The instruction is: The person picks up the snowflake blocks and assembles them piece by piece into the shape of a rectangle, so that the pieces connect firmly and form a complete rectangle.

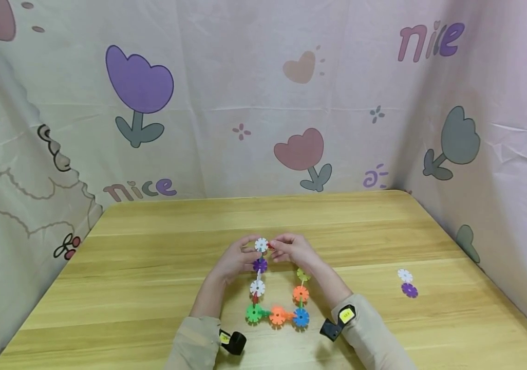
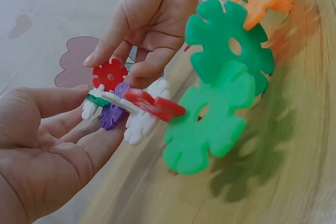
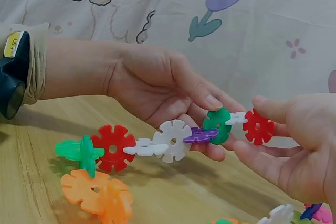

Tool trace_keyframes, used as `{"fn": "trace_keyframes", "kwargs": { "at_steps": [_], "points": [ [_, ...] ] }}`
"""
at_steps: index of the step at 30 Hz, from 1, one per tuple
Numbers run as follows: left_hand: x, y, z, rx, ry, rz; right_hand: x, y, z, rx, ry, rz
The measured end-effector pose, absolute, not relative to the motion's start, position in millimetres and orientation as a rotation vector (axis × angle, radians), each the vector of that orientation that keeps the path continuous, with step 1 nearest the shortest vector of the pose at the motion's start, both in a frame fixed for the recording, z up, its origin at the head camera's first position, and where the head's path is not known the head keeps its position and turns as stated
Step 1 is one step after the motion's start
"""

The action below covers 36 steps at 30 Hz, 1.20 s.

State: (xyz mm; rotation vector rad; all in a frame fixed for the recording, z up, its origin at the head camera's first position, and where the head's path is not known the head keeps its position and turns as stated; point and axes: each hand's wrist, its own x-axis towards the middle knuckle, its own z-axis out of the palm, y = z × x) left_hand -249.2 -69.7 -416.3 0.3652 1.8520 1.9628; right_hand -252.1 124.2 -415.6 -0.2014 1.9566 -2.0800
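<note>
A chain of notched plastic snowflake discs forms an open-ended shape on the table, with a green disc (image 1: pixel 253 313), an orange disc (image 1: pixel 278 315) and a blue disc (image 1: pixel 301 317) along its near side. At the far end of its left side, my left hand (image 1: pixel 236 259) pinches the green snowflake disc (image 3: pixel 218 125) between thumb and fingers. A white disc (image 1: pixel 261 244) joins it there. My right hand (image 1: pixel 296 251) pinches a red snowflake disc (image 3: pixel 258 126), which touches that white disc; whether it is fully slotted in I cannot tell. This end is held above the table.
A loose white disc (image 1: pixel 405 275) and a purple disc (image 1: pixel 409 290) lie on the wooden table (image 1: pixel 152 288) to the right. The chain's right side, with a yellow disc (image 1: pixel 302 275) at its end, sits beside my right forearm. A printed cloth (image 1: pixel 226 61) hangs behind.
</note>
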Motion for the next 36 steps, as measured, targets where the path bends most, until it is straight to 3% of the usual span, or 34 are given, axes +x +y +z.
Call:
{"fn": "trace_keyframes", "kwargs": {
  "at_steps": [18, 36],
  "points": [
    [-249.7, -68.0, -417.0, 0.342, 1.867, 1.967, -252.3, 117.6, -412.7, -0.057, 2.100, -2.001],
    [-249.8, -68.9, -414.2, 0.350, 1.865, 1.952, -250.6, 114.7, -410.5, -0.137, 2.097, -1.971]
  ]
}}
